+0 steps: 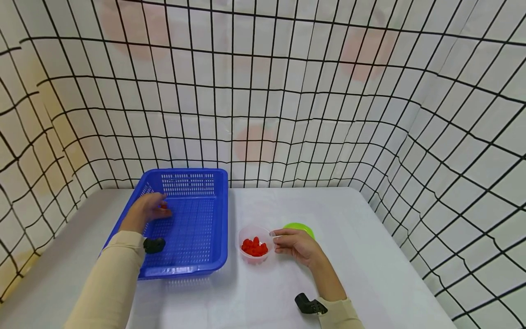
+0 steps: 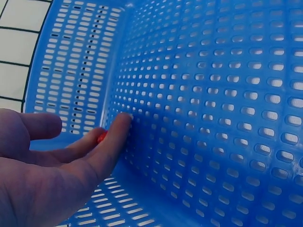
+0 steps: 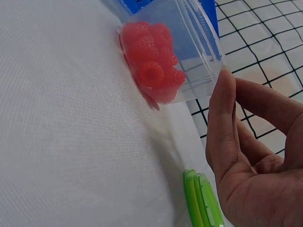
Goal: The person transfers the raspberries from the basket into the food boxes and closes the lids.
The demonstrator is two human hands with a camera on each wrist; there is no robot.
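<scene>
My left hand (image 1: 145, 211) reaches down inside the blue plastic basket (image 1: 225, 219), close to its left wall. Thumb and fingers stand apart, and a red raspberry (image 2: 102, 136) shows partly hidden behind the fingers. At the right, my right hand (image 1: 299, 246) pinches the rim of a small clear tub (image 3: 191, 71) at its right side. Several red raspberries (image 1: 254, 247) lie in the bottom of this tub, which stands on the table just right of the basket.
A bright green lid (image 1: 299, 227) lies on the white table (image 1: 271, 301) behind the right hand. White walls with a black grid (image 1: 255, 91) enclose the table at the back and both sides.
</scene>
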